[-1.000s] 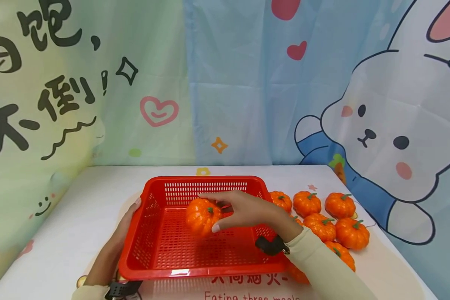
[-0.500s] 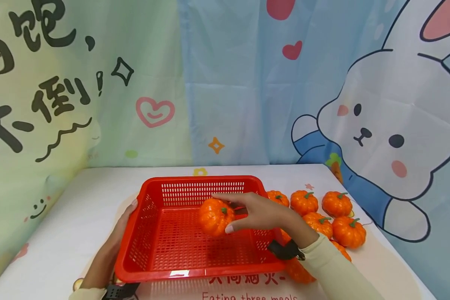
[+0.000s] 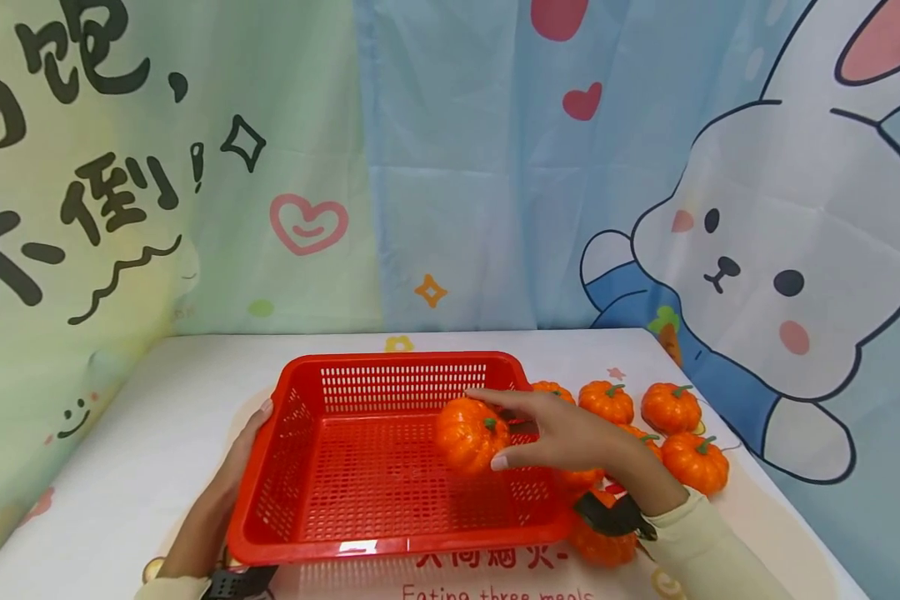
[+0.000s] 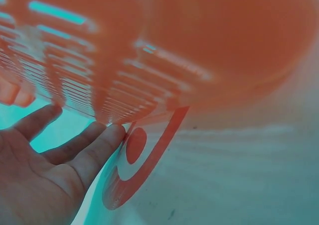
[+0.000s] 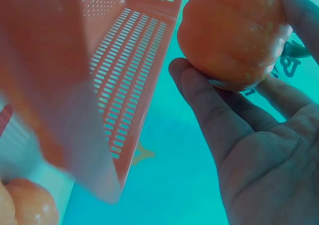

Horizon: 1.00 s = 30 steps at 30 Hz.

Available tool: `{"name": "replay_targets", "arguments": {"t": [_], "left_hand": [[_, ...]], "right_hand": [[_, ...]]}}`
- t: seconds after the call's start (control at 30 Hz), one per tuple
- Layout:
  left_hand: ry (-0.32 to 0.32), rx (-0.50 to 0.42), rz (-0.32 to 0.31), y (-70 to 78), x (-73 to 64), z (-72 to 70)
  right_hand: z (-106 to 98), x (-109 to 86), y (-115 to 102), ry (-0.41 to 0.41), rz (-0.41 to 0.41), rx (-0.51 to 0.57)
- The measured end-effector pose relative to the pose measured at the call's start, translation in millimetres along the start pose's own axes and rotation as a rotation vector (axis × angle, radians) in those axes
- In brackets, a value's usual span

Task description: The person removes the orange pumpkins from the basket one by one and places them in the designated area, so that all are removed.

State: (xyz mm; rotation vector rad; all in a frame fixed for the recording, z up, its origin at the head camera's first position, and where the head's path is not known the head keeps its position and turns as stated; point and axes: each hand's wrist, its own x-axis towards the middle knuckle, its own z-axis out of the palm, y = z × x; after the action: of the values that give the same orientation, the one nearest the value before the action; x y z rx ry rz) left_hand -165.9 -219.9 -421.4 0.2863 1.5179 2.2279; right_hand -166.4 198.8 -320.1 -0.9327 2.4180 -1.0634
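Observation:
A small orange pumpkin [image 3: 467, 435] with a short green stem hangs above the right side of the red plastic basket [image 3: 360, 475]. My right hand [image 3: 570, 433] grips it between thumb and fingers; the right wrist view shows the fingers curved around the pumpkin [image 5: 232, 36]. The basket's floor carries nothing that I can see. At the basket's left outer wall rests my left hand [image 3: 242, 450]. From the left wrist, that hand [image 4: 57, 168] has nearly straight fingers, their tips touching the slotted wall of the basket [image 4: 75, 70].
Several more pumpkins [image 3: 671, 408] lie on the table [image 3: 195, 400] to the right of the basket, some partly hidden by my right arm. One pumpkin [image 3: 602, 542] sits by the basket's near right corner. A printed cloth backdrop [image 3: 457, 208] hangs behind the table.
My right hand has carried the pumpkin rightward across the basket, from about its middle to near its right wall. The left hand stays at the left wall.

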Motion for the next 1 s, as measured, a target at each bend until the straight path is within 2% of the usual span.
{"name": "replay_targets", "arguments": {"t": [0.23, 0.33, 0.57, 0.8, 1.0], "left_hand": [[0.012, 0.018, -0.007, -0.8, 0.5, 1.2], [0.021, 0.019, -0.008, -1.1, 1.0, 1.9], [0.017, 0.015, -0.006, -0.7, -1.3, 2.0], [0.035, 0.023, -0.021, 0.0, -1.6, 3.0], [-0.001, 0.004, -0.003, -0.4, -0.1, 1.8]], "right_hand": [[-1, -18.6, 6, 0.037, 0.045, 0.072], [-2, -28.7, 8, 0.055, 0.058, 0.067], [-4, -48.5, 21, 0.079, 0.017, 0.065], [-11, -78.3, 26, 0.167, 0.045, 0.053], [-15, -99.4, 32, 0.233, 0.086, 0.036]]}}
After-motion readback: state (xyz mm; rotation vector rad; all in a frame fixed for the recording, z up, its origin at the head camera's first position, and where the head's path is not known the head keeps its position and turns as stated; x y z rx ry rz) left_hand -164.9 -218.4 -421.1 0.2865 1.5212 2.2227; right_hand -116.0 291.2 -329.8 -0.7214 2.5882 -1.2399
